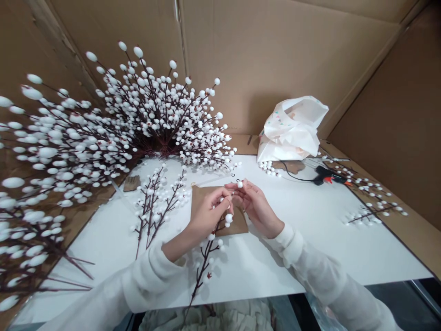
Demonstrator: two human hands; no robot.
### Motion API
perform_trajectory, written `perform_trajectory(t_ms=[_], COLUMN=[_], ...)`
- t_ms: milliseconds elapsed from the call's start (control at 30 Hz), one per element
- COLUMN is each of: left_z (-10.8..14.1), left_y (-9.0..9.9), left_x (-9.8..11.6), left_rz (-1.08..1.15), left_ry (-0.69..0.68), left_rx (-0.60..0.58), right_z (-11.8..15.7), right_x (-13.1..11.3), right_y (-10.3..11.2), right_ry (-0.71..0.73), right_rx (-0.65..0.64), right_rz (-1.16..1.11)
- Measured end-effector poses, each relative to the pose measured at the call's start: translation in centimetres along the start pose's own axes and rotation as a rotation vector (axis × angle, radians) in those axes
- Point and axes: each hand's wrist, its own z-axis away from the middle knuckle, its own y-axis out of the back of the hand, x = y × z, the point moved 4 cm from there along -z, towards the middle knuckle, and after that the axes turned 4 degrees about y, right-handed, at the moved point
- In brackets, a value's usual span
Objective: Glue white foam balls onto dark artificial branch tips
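My left hand is closed on a dark brown berry branch, whose bare lower stem hangs toward the table's front edge. White berries show under and beside its fingers. Close to its right, my right hand pinches a single white berry between thumb and fingertips. The fingertips of both hands nearly meet above a brown cardboard square on the white table top. Where the fingers overlap, the top of the branch is partly hidden.
Large bunches of white-berried branches fill the left and back left. Several twigs lie left of the cardboard. A white plastic bag stands at the back, with loose berries before it. A black glue gun and more branches lie right.
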Motion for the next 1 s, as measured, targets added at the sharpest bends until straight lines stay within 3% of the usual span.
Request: perform_trajectory(t_ms=[233, 633, 1000], left_z=[-0.5, -0.2, 0.0], left_y=[0.4, 0.7, 0.6], left_x=[0.0, 0.2, 0.6], left_rz=[-0.017, -0.062, -0.064], left_ry=[-0.068, -0.056, -0.054], left_rx=[0.021, 0.082, 0.084], right_z=[0.1, 0.5, 0.4], right_x=[0.1, -0.6, -0.9], right_y=[-0.2, -0.4, -0.4], right_ry=[0.049, 0.272, 0.271], right_rx=[-0.061, -0.066, -0.012], right_rz=[-0.028, 0.250, 0.304])
